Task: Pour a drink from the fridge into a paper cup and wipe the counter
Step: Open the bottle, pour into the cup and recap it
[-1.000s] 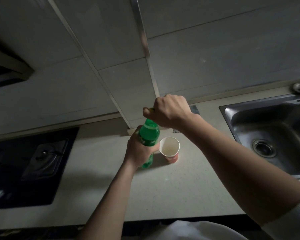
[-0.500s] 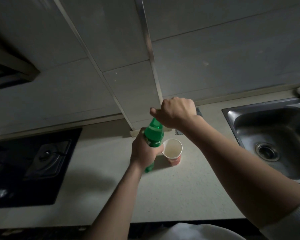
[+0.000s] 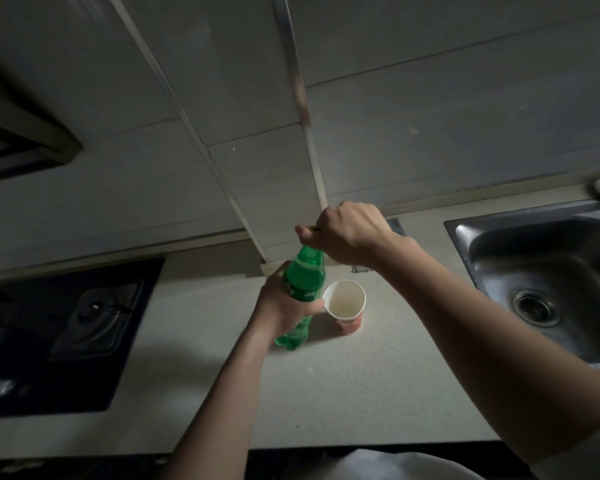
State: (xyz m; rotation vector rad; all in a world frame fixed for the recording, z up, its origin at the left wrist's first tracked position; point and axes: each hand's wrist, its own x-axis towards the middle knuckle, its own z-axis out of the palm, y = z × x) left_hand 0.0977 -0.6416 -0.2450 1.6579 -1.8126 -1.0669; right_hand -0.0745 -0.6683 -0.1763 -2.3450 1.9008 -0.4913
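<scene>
A green plastic soda bottle (image 3: pixel 305 275) stands on the pale counter (image 3: pixel 343 382), leaning slightly. My left hand (image 3: pixel 284 303) grips its middle. My right hand (image 3: pixel 347 233) is curled over the bottle's top and hides the cap. Just right of the bottle stands a paper cup (image 3: pixel 345 304), white inside and red outside, touching or nearly touching the bottle. I cannot tell whether the cup holds any liquid.
A black gas hob (image 3: pixel 63 327) fills the counter's left side. A steel sink (image 3: pixel 548 282) with a drain sits at the right, a tap base behind it. Tiled wall rises behind; a range hood (image 3: pixel 18 143) hangs at upper left.
The hands, bottle and cup keep the same pose relative to each other. The view has shifted slightly, and the bottle's base seems a little closer to me.
</scene>
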